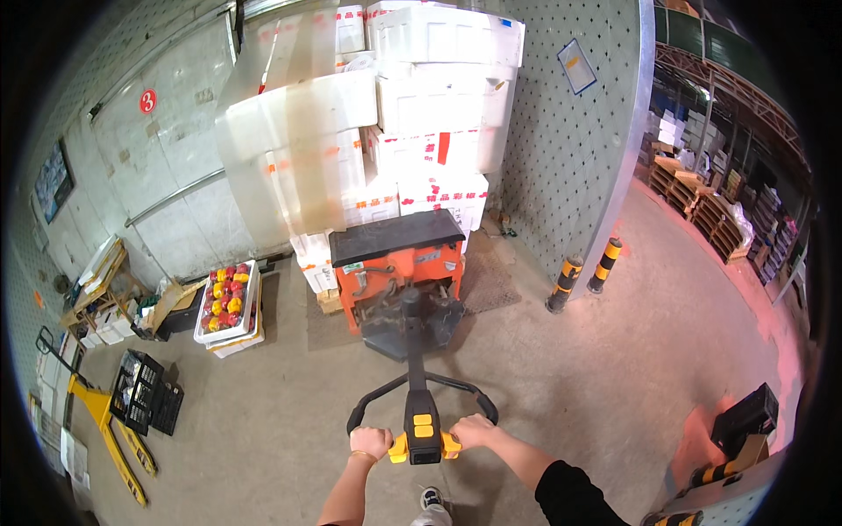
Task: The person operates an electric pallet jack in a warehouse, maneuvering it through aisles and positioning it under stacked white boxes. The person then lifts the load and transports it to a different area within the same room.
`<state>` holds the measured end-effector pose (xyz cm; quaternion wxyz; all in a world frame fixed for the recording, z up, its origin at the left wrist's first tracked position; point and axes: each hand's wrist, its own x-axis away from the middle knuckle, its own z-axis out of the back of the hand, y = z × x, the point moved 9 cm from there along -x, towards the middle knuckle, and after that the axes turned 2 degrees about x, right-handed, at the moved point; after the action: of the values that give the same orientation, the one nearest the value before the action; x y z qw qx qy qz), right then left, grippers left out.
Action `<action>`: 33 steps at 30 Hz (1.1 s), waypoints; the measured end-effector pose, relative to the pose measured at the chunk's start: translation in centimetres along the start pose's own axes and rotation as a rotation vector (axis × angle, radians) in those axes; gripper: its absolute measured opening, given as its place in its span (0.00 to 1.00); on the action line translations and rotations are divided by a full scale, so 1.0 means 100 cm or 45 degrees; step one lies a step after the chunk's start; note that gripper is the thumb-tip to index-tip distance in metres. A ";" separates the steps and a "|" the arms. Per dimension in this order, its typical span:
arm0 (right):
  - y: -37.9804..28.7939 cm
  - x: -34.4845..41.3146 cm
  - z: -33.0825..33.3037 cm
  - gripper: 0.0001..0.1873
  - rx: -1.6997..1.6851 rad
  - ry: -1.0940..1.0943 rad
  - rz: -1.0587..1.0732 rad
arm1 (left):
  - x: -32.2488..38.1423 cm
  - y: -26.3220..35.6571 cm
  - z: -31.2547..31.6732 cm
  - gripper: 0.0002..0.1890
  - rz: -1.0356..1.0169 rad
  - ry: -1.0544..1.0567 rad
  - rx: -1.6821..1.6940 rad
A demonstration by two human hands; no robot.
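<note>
My left hand (371,442) is closed around the left grip of a control handle (422,427) with yellow buttons and yellow thumb levers. On the other side, my right hand (472,431) holds the right grip. The handle's dark tiller bar (414,355) runs forward to an orange electric pallet truck (395,269) with a black top cover. Beyond the truck rises a tall stack of white foam boxes (447,98) with red printing, on a wooden pallet (329,302). Translucent strip curtain (316,131) hangs over the stack's left side.
A foam tray of red and yellow bell peppers (227,296) sits at left. Near it stand black crates (141,394) and a yellow hand pallet jack (99,407). Striped bollards (564,284) guard the tiled wall's end (618,131) at right. Wooden pallets (697,204) are stacked farther off.
</note>
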<state>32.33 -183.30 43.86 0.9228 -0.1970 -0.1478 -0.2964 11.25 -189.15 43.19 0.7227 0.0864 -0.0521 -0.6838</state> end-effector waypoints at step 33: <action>-0.035 -0.001 -0.012 0.29 -0.019 0.001 0.009 | 0.019 -0.018 0.017 0.21 0.019 -0.084 -0.048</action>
<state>30.31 -186.34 43.74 0.9224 -0.2042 -0.1444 -0.2943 9.31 -191.23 44.42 0.7272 0.0497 -0.0638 -0.6817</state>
